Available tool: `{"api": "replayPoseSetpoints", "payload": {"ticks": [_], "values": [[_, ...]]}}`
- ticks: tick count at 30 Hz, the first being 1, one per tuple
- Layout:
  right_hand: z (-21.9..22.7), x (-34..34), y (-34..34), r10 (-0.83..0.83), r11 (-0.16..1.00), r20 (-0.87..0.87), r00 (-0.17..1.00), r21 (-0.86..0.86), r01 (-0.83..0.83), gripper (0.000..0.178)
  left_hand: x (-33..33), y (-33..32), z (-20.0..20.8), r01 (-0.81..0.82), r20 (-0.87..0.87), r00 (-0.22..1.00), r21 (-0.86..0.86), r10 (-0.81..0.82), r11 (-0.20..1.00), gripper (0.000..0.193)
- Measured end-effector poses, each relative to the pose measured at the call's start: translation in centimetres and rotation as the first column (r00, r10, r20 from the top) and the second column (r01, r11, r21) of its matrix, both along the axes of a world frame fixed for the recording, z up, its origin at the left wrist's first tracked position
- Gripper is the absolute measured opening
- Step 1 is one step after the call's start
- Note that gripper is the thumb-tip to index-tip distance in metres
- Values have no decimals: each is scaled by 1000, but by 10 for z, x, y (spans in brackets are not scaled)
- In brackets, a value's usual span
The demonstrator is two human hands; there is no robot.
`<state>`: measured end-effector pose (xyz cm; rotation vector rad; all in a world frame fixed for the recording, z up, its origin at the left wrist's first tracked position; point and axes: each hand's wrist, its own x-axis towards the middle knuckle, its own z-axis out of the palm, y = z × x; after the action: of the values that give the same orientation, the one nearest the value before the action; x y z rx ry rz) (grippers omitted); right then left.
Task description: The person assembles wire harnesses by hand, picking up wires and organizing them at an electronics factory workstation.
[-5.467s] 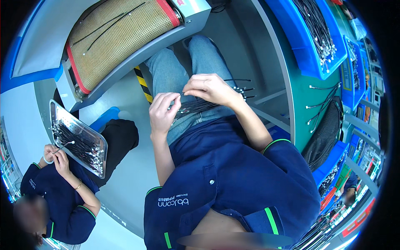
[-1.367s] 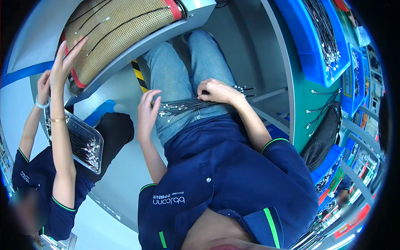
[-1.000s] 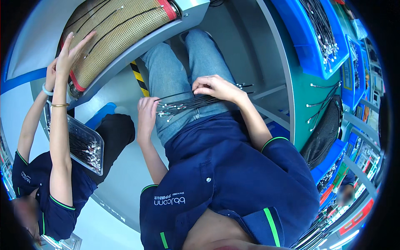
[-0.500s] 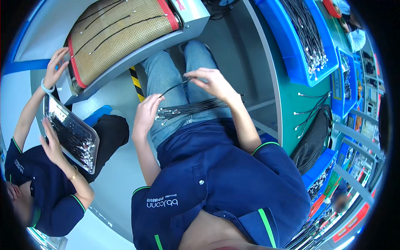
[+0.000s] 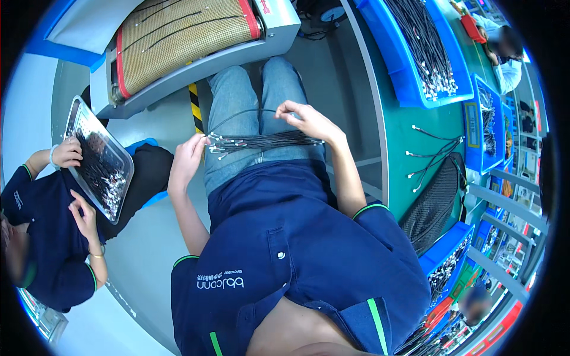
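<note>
A single black cable (image 5: 237, 113) arcs over my thighs between my two hands. Its left end is pinched in the closed fingers of my left hand (image 5: 189, 160). My right hand (image 5: 306, 121) has thumb and fingers curled together on the cable's other end. Across my lap, just below that cable, lies a bundle of black cables (image 5: 267, 141) with small white connectors toward the left. The bundle's left end lies close beside my left fingertips.
A mesh conveyor belt (image 5: 190, 29) with several black cables stands ahead. At left, a co-worker holds a metal tray (image 5: 122, 155) of cables. On the green table (image 5: 395, 121) at right are a blue bin (image 5: 409, 98) of cables, loose cables (image 5: 436, 151) and a black mesh bag (image 5: 436, 207).
My left hand has moved left and slightly down, and my hands are farther apart with the cable between them. The co-worker's hand has come back from the conveyor to the tray.
</note>
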<state>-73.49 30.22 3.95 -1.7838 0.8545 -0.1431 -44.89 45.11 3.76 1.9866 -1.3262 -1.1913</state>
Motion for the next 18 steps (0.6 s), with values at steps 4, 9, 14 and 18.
{"api": "replayPoseSetpoints", "payload": {"ticks": [4,9,14,18], "values": [[-2,-27,50,-97,989,-44,994,104,101,21,-18,61,6,-16,13,1000,-9,16,1000,25],[-49,-22,19,-178,948,-117,977,-285,139,18,8,41,-21,-19,30,999,72,17,997,25],[-119,53,-54,4,928,-29,1000,-372,-15,31,57,-34,-76,1,27,1000,78,-3,997,24],[-162,114,-116,69,945,31,997,-323,-56,26,102,-100,-108,-12,7,1000,154,11,988,25]]}}
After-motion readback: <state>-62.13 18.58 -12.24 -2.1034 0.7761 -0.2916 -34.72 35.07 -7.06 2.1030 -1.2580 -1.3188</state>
